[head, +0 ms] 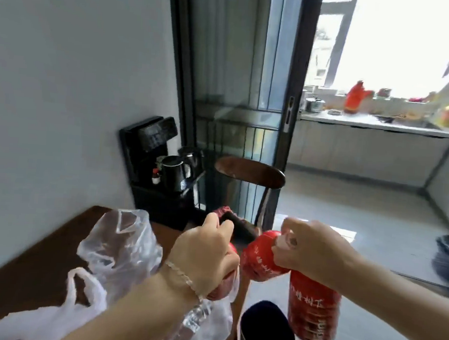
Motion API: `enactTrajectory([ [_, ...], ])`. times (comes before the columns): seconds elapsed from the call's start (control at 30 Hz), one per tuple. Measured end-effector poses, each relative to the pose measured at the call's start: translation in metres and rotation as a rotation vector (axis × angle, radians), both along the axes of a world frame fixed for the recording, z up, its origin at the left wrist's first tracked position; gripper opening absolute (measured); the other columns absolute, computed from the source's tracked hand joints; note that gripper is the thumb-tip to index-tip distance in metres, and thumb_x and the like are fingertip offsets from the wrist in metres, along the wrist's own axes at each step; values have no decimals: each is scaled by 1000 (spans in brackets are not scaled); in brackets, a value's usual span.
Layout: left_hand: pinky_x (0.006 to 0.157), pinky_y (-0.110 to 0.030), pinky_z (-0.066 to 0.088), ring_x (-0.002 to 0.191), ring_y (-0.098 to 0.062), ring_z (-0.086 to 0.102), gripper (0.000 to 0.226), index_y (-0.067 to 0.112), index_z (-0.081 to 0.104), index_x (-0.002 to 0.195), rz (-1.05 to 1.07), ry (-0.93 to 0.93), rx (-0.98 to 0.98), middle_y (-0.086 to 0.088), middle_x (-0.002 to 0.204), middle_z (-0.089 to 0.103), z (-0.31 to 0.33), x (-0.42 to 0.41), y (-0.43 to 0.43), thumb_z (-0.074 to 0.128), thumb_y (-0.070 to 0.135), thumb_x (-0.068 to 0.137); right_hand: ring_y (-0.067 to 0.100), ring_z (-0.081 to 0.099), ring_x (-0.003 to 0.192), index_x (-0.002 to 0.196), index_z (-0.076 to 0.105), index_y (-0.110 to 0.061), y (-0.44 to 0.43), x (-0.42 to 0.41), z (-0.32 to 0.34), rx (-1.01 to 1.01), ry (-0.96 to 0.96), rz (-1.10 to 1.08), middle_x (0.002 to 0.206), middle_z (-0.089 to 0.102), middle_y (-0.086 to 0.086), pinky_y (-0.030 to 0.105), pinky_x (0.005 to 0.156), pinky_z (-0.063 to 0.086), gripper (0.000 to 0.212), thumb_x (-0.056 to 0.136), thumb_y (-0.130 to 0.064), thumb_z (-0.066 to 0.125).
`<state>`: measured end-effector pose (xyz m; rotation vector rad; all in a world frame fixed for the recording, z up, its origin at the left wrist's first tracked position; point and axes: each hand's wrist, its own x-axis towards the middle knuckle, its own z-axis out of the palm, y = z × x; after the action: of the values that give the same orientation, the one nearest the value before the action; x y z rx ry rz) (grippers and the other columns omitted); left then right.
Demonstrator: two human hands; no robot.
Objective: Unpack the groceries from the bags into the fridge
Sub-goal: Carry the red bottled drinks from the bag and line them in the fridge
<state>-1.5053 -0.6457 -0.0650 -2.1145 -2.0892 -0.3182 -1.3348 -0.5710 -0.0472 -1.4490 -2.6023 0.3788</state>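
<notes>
My right hand (308, 248) grips two red-labelled bottles by their necks: one (311, 311) hangs straight down, the other (261, 257) tilts to the left. My left hand (207, 253) is curled round a third red-labelled bottle (224, 284) and also holds a dark pack (240, 228) that sticks out beyond its fingers. Clear plastic bags (116, 250) lie crumpled on the brown table (39, 257) to the left of my hands. No fridge is in view.
A dark wooden chair (250, 171) stands past the table's end. A black water dispenser with kettles (160, 165) sits against the wall. A dark round bin (265, 329) is on the floor below the bottles. The glass sliding door (239, 91) leads to a kitchen counter (375, 122).
</notes>
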Motion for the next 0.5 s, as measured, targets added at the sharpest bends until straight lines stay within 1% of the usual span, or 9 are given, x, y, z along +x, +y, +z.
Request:
enactTrajectory([
  [0.1,73,-23,41,93,-19,57,27,18,44,111,-132,12,-17,0,107,43,0,87,54,41,38,93,22,62,72,102,60,-12,24,103,-11,90,-42,-185,87,67,5,24,60,48,30,83,-36,60],
  [0.13,73,-24,41,92,-20,55,28,17,45,112,-198,29,-35,-1,107,43,-1,133,77,40,37,94,23,62,73,101,60,-12,31,152,-13,117,-63,-265,88,68,6,25,61,48,30,83,-35,59],
  [0.2,72,-26,41,91,-21,52,28,13,49,112,-295,130,-65,-4,103,41,-2,181,104,39,33,95,25,64,77,99,60,-11,45,205,-21,156,-91,-326,89,70,7,29,65,51,29,81,-34,58],
  [0.23,73,-26,42,91,-22,53,28,11,50,111,-329,127,-69,-4,102,43,-3,215,118,40,31,95,26,65,78,98,60,-12,50,239,-21,163,-113,-368,90,70,8,30,67,51,28,80,-34,58],
  [0.3,75,-27,45,91,-23,57,24,11,51,106,-344,15,-85,-4,105,51,-4,287,146,44,28,92,24,65,81,99,60,-13,57,312,-19,157,-147,-439,92,70,7,27,65,49,28,81,-35,57],
  [0.37,76,-27,45,92,-25,58,20,13,53,103,-383,-88,-95,-4,106,55,-4,354,172,46,26,89,22,65,84,96,58,-15,64,381,-14,161,-163,-512,94,69,6,24,63,41,27,81,-37,57],
  [0.43,74,-27,46,90,-25,59,20,14,54,102,-471,-122,-111,-4,105,55,-2,415,192,47,27,89,23,64,86,86,51,-20,69,444,-11,171,-166,-591,94,69,5,25,64,39,22,80,-40,56],
  [0.5,72,-25,46,86,-23,58,19,13,55,100,-561,-153,-134,-4,103,55,-1,472,210,48,27,90,24,63,88,84,50,-20,74,501,-8,174,-165,-692,94,68,4,27,67,40,23,79,-41,57],
])
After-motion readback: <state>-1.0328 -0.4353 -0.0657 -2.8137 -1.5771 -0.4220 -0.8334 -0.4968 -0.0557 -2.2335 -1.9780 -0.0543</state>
